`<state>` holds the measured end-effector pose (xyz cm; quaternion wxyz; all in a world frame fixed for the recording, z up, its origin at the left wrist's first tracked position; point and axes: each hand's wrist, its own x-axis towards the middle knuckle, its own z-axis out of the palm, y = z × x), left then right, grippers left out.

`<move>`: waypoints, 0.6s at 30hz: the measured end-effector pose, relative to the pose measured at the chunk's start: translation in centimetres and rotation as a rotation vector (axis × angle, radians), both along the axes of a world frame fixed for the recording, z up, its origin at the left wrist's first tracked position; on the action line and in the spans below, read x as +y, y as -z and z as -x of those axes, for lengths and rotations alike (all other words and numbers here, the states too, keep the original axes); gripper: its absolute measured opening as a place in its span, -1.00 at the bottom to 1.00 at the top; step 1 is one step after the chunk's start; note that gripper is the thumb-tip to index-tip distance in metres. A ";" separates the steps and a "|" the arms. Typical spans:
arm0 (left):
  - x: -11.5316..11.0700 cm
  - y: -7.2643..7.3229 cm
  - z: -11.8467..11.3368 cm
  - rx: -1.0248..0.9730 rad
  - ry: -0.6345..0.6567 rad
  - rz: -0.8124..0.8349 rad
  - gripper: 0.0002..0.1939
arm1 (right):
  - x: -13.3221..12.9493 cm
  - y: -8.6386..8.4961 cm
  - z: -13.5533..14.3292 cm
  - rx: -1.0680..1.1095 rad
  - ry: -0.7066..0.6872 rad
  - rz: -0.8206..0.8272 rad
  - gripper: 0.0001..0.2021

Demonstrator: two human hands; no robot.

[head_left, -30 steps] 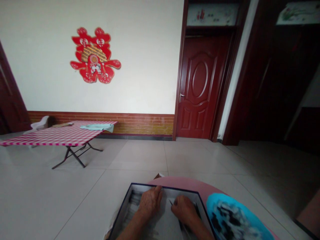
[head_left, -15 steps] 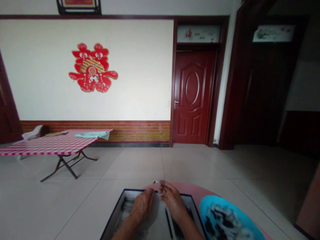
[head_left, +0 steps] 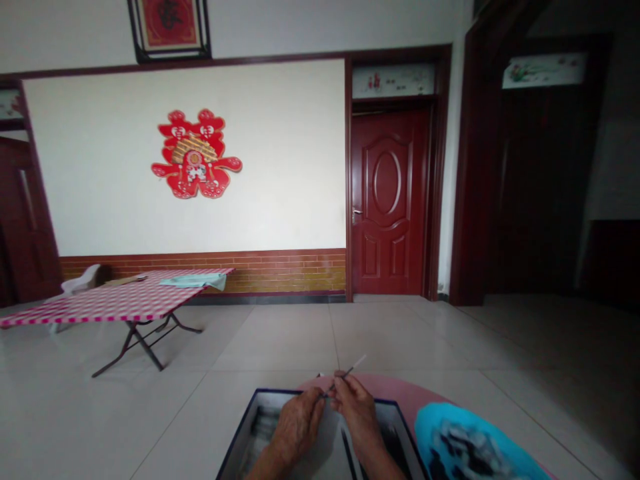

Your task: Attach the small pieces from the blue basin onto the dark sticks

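My left hand [head_left: 299, 420] and my right hand [head_left: 356, 408] meet above the far edge of a shallow box with a dark blue rim [head_left: 274, 391]. Between their fingertips is a thin pen-like stick [head_left: 349, 371], dark along its length with a pale, see-through end pointing up and right. Both hands are closed on it, the left at the lower end and the right near the middle. Inside the box, long dark sticks [head_left: 349, 453] lie below my right hand, and blurred dark and clear pieces [head_left: 265, 427] lie at the left.
The box rests on a pink round table [head_left: 413, 395]. To its right stands a bright blue basin [head_left: 430, 417] filled with black and whitish small pieces [head_left: 465, 447]. Across the tiled floor is a folding table with a checked cover [head_left: 125, 300]. A red door [head_left: 387, 200] stands behind.
The view has tilted up a little and shifted left. The stick now shows clearly, slanting up and right out of my right fingers, and my hands are closer together.
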<state>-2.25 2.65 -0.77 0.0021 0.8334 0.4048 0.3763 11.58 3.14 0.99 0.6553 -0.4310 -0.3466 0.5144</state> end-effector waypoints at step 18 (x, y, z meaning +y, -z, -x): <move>-0.9 -1.2 -0.2 -0.009 0.039 0.105 -0.75 | -1.0 0.2 0.4 -0.008 -0.027 -0.066 -0.64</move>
